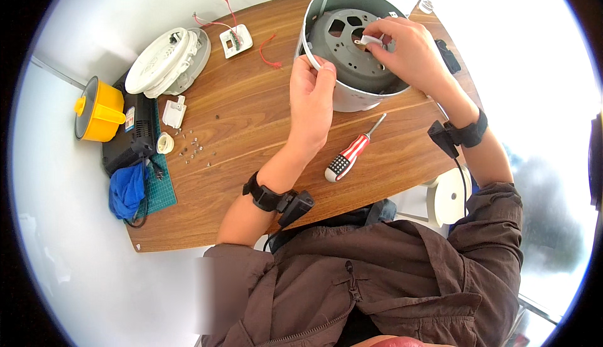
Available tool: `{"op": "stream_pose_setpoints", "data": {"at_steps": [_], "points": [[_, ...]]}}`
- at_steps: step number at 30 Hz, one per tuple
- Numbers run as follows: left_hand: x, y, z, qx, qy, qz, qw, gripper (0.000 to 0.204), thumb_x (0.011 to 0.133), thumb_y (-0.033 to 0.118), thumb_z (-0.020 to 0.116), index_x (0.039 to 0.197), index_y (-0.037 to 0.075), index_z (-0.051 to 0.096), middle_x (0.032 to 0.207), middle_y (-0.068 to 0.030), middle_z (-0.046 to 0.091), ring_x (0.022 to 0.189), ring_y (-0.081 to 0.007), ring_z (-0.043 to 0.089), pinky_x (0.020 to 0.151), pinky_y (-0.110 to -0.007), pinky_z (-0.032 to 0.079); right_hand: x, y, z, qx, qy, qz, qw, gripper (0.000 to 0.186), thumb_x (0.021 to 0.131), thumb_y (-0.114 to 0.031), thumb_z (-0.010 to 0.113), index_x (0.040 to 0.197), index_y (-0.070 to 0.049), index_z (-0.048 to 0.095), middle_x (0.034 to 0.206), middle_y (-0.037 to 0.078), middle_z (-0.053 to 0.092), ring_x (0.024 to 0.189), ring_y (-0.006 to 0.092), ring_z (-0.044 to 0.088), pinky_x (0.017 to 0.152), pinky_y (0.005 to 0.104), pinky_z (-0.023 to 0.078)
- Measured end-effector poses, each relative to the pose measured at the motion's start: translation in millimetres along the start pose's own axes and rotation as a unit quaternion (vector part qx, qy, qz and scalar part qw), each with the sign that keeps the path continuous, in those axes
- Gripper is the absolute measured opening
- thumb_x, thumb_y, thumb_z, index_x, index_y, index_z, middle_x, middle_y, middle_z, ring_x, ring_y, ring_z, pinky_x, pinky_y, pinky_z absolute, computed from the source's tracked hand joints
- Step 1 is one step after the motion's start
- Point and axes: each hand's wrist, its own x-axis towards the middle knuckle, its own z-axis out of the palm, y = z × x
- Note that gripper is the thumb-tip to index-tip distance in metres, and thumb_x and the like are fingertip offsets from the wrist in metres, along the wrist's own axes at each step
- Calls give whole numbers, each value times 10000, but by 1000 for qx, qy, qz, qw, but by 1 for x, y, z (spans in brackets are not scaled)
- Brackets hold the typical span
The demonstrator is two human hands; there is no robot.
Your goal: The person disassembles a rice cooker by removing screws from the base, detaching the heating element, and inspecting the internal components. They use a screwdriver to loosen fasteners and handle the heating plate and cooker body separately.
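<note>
The person's left hand (pixel 311 99) has its thumb and fingers pinched over the near-left rim of a round, pale housing (pixel 357 100), which stands on the tabletop (pixel 235 130). The right hand (pixel 407 48) is inside the housing's mouth, fingertips drawn together on a small white piece (pixel 372 40), just over the holed grey metal part (pixel 344 56) within; from here I can't tell whether the piece touches it.

Just below the housing lies a screwdriver (pixel 349 156) with a red, white and black handle, its shaft angled up and to the right. To the left I see a loose red wire (pixel 268 51), then a white square plate (pixel 237 41) with wires trailing from it, and a stack of white round covers (pixel 164 64). Nearer the left edge are scattered screws (pixel 196 148), a white ring (pixel 165 143) and a yellow container (pixel 107 115) against a black box (pixel 130 143).
</note>
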Motion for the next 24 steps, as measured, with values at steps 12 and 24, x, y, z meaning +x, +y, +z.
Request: {"op": "stream_pose_setpoints", "data": {"at_steps": [12, 24], "points": [[-6, 5, 5, 37, -32, 27, 998, 49, 1058, 121, 546, 1064, 73, 547, 958, 16, 562, 842, -66, 465, 769, -243, 399, -2, -6, -3, 49, 64, -13, 997, 149, 887, -124, 744, 1020, -56, 748, 941, 106, 744, 843, 273, 724, 766, 349, 573], [8, 25, -8, -80, -7, 0, 997, 70, 1049, 154, 559, 1025, 88, 569, 928, -4, 583, 828, -93, 490, 776, -256, 411, -59, 39, -9, 203, 261, 197, 923, 278, 1056, -219, 576, 1247, -52, 690, 1186, 60, 713, 1050, 161, 659, 931, 321, 512]]}}
